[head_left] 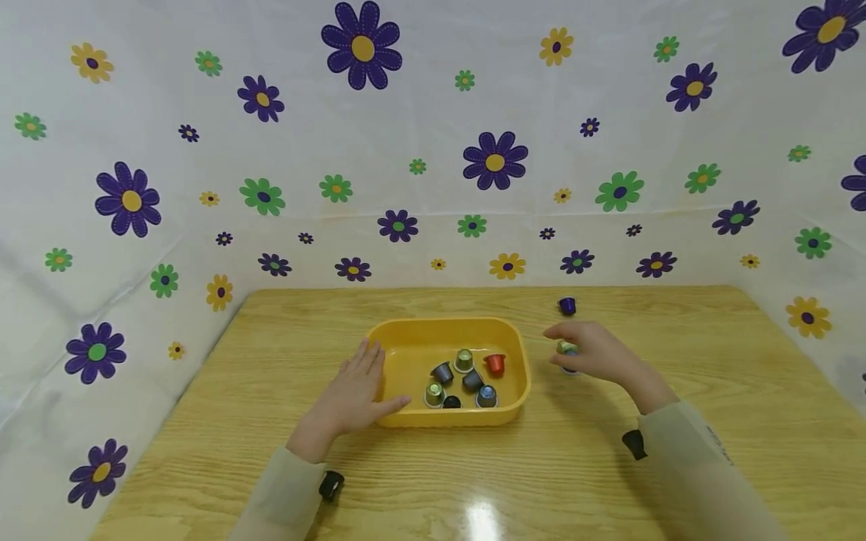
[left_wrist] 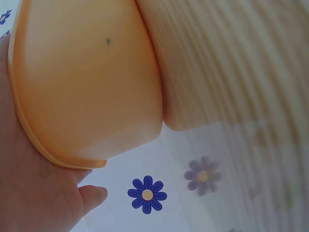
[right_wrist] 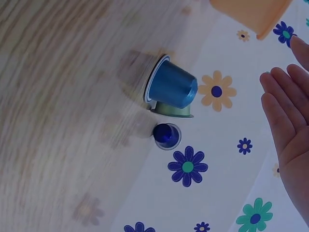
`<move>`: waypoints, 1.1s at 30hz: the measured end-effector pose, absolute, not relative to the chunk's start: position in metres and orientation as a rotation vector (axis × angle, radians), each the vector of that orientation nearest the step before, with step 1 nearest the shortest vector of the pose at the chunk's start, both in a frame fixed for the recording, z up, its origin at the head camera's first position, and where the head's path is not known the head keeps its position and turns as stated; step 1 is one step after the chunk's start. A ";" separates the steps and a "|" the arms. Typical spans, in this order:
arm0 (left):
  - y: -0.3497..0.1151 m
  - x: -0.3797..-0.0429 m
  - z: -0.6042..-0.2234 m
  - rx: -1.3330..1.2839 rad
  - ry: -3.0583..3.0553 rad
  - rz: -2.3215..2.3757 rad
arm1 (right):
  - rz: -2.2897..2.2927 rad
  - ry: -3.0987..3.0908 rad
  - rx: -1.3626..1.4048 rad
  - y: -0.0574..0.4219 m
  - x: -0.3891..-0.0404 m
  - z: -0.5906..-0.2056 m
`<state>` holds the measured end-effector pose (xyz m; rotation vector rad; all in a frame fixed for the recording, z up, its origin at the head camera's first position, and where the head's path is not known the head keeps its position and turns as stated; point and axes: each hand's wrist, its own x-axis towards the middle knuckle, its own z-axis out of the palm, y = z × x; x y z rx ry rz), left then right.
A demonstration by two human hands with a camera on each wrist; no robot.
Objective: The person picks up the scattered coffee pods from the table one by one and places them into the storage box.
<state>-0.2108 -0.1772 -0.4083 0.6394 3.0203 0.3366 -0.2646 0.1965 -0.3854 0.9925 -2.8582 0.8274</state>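
Note:
My left hand [head_left: 348, 398] rests on the left rim of a yellow plastic tray [head_left: 446, 418], its fingers straight and its thumb over the near side. Several coffee capsules lie in the tray, among them a red capsule [head_left: 495, 365], a gold-green capsule [head_left: 464, 361] and a grey-blue capsule [head_left: 487, 396]. To the right of the tray, my right hand [head_left: 595, 353] hovers with straight fingers and holds nothing. Below it, partly covered in the head view, are a blue capsule [right_wrist: 173, 84] and a light green capsule [right_wrist: 174, 110]. A dark purple capsule [head_left: 568, 306] lies farther back.
The wooden table [head_left: 433, 481] reaches back to a white cloth [head_left: 433, 128] printed with flowers, which also runs along both sides. A black strap piece shows at each sleeve cuff.

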 end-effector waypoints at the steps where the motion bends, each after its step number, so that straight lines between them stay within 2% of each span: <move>1: -0.178 -0.211 -0.409 0.636 3.023 0.334 | 0.829 -2.859 0.997 0.197 -0.264 -0.386; 33: -0.179 -0.210 -0.407 0.613 3.000 0.361 | 0.785 -3.012 0.883 0.227 -0.278 -0.408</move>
